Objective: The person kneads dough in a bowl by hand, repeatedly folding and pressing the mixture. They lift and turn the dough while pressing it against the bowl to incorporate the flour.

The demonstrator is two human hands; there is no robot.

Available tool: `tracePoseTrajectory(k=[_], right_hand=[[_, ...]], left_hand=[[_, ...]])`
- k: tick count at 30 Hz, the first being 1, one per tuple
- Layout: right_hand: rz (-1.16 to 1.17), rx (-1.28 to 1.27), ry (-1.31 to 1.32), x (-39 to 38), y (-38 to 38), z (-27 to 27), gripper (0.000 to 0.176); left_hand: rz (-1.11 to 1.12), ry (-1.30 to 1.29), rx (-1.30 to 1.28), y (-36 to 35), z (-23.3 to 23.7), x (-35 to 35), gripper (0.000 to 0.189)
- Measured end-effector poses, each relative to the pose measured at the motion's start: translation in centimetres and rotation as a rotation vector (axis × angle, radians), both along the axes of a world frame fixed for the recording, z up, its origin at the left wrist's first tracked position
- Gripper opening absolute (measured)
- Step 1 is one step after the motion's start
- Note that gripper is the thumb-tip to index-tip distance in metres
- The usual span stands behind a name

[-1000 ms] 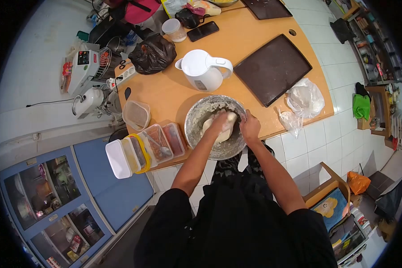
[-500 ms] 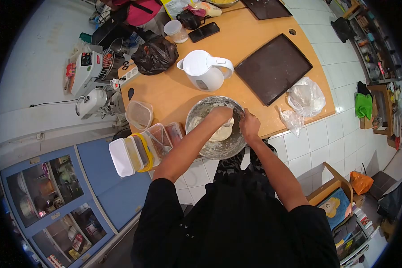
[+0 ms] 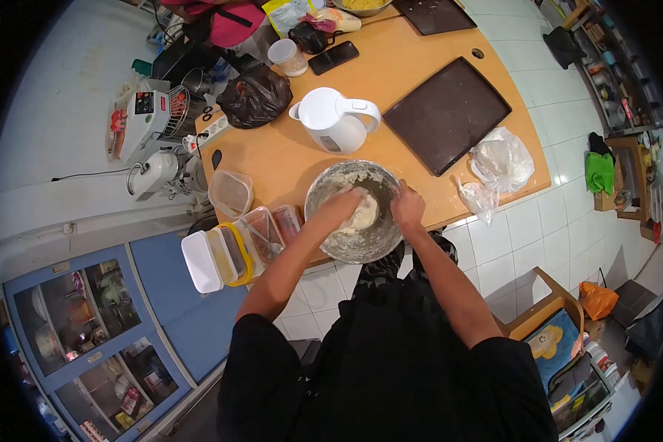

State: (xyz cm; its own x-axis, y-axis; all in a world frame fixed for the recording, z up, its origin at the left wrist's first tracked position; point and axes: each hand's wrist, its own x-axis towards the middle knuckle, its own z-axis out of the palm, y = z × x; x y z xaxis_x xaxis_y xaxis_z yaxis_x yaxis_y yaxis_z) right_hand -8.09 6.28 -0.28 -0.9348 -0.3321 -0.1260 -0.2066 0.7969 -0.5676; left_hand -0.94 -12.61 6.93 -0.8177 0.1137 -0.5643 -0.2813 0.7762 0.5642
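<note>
A metal bowl smeared with flour and dough stands at the near edge of the wooden table. Inside it lies a pale lump of dough. My left hand reaches down into the bowl, its fingers pressed on the dough at its upper left side. My right hand is closed around the bowl's right rim. Beyond the bowl stands a white electric kettle. Left of the bowl are plastic tubs of ingredients.
A dark baking tray lies at the right, beside clear plastic bags. Farther back are a black bag, a phone and a lidded jar. An empty container sits at the left edge.
My left hand has moved left and slightly down within the bowl, from the far side of the dough to its left side. My right hand keeps its hold on the rim.
</note>
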Motion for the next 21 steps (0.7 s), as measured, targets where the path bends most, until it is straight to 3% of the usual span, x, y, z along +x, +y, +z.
tracePoseTrajectory(k=[1,4,7,10,12,14,15,17,18,21], right_hand=[[-0.002,0.003,-0.022,-0.1,0.0,0.3,0.013],[-0.016,-0.02,-0.013,0.0,0.0,-0.2,0.015],[-0.012,-0.043,0.009,0.0,0.0,-0.2,0.015],[-0.018,-0.016,-0.006,0.0,0.0,0.1,0.015],[0.007,0.021,-0.013,-0.1,0.0,0.0,0.016],[0.021,0.037,-0.014,-0.1,-0.1,0.1,0.017],[0.021,0.036,-0.01,-0.1,-0.1,0.1,0.016],[0.019,0.032,0.0,0.1,-0.1,-0.2,0.016],[0.016,0.028,0.009,0.1,-0.1,-0.4,0.015],[0.0,0.007,0.004,-0.1,-0.1,-0.4,0.016]], left_hand=[[-0.035,0.044,-0.057,-0.1,-2.0,1.5,0.036],[-0.202,0.125,-0.216,-0.7,-1.1,5.5,0.047],[-0.313,0.035,-0.314,-0.5,-0.2,8.0,0.061],[-0.267,0.154,-0.228,-1.2,-4.2,9.9,0.066],[-0.075,0.001,-0.311,0.3,-0.1,6.3,0.056],[-0.008,0.015,-0.461,0.7,-1.2,4.3,0.049],[-0.037,0.108,-0.569,0.2,-5.2,4.5,0.046],[-0.057,0.162,-0.692,1.0,-5.8,3.0,0.043],[-0.047,0.126,-0.708,1.7,-5.5,1.8,0.042],[-0.097,0.427,-0.653,2.0,-7.1,0.2,0.041]])
